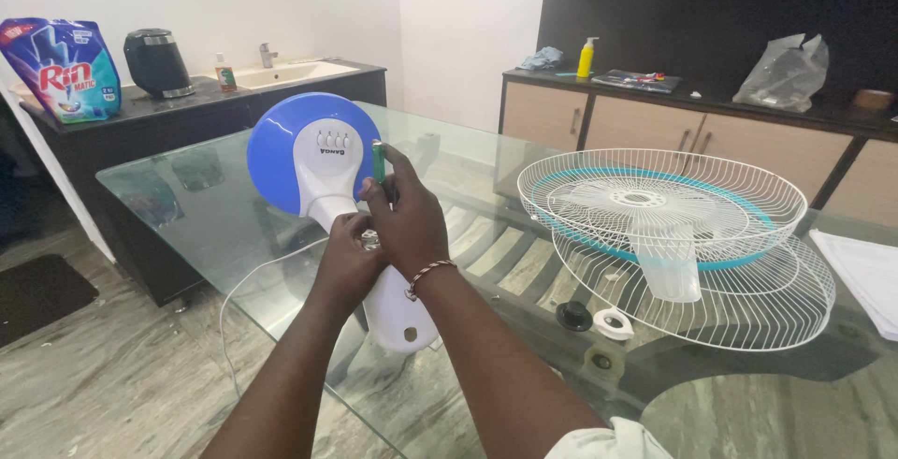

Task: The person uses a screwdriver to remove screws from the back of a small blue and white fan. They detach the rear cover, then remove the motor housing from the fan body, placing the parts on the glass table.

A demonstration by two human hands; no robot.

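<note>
A blue and white fan base with its white stand (313, 155) lies on the glass table (187, 206). My left hand (348, 258) grips the white neck of the stand. My right hand (407, 216) is closed around a green-handled screwdriver (378, 161), held upright above the neck, its tip hidden behind my fingers. To the right lie two white wire fan guards (673, 225) with a translucent fan blade between them. A black cap (573, 316) and a white ring nut (613, 323) rest by the guards.
A white power cord (245, 281) trails off the table's near edge. A dark counter at the left holds a detergent pouch (61, 68), a black kettle (156, 63) and a sink (285, 72). A wooden cabinet (655, 122) stands behind, with a yellow bottle and plastic bag.
</note>
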